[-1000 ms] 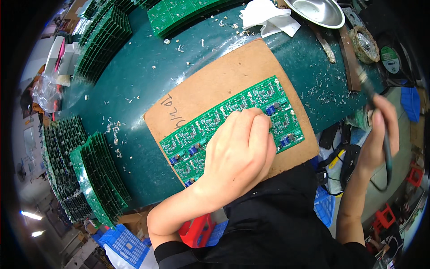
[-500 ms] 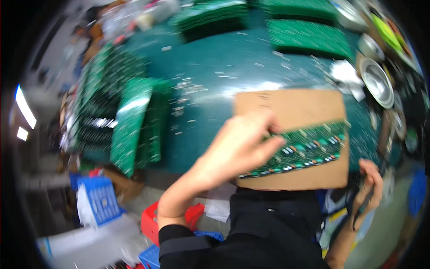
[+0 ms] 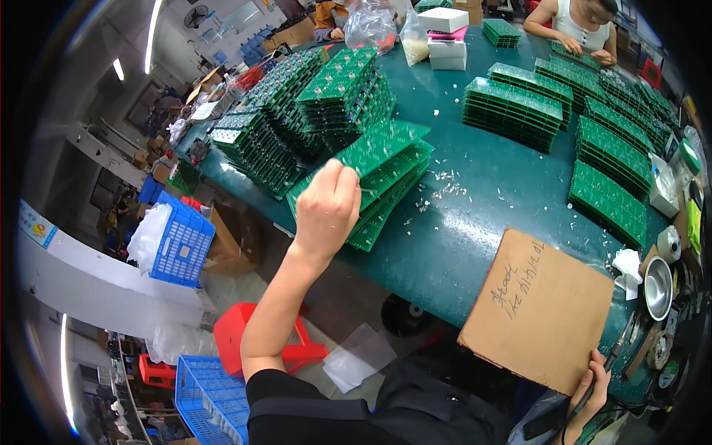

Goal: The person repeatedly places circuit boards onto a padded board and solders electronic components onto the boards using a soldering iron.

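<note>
My left hand (image 3: 326,208) is closed on the near left edge of a green circuit board (image 3: 382,147). That board tops a small, uneven, fanned-out pile of boards (image 3: 386,200) at the table's near edge. At the lower right my right hand (image 3: 591,393) is curled round the dark handle of what looks like a soldering iron (image 3: 617,347), its black cord trailing down past the wrist. Beside those fingers lies a flat brown cardboard sheet (image 3: 545,304) with handwriting on it, its near corner overhanging the table edge.
Tall board stacks (image 3: 345,96) stand behind the pile. More stacks (image 3: 512,111) line the right side. White bits (image 3: 445,185) litter the green table (image 3: 400,259). A metal bowl (image 3: 658,288) sits far right. A co-worker (image 3: 575,30) handles a board opposite. A red stool (image 3: 230,337) stands below left.
The view has swung left. My left hand has moved from the cardboard to the pile at left. The circuit board that lay on the cardboard is gone from it.
</note>
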A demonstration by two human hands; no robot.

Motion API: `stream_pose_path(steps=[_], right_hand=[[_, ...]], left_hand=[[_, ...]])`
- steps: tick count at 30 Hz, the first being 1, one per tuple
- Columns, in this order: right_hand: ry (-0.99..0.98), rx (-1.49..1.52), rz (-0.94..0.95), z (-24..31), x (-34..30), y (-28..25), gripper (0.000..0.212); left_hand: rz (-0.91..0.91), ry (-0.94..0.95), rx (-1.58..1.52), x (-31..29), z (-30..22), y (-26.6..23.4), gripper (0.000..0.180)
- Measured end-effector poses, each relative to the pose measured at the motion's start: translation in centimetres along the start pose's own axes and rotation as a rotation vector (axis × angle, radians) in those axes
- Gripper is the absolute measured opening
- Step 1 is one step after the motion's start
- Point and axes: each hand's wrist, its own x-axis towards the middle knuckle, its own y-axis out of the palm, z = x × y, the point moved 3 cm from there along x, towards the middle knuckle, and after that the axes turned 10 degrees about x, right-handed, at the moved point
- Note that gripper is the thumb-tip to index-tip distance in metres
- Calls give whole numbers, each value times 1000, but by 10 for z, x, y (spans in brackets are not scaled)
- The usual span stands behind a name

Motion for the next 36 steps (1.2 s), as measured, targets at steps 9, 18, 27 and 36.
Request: stream_pose_path(steps=[9,18,27,36], right_hand=[[-30,-113,305,12,1,-6,76],[-97,-113,313,8,5,-2,48],[-187,267,-430,23,11,-83,43],[-17,638,-470,-1,39,-46,39]], left_hand=[[213,-179,-144,-1,-4,-3,9],[169,-6,-874,43,-172,7,7],[566,-200,-1109,159,-298,219,37],[1055,-428,-1253,160,-307,235,31]])
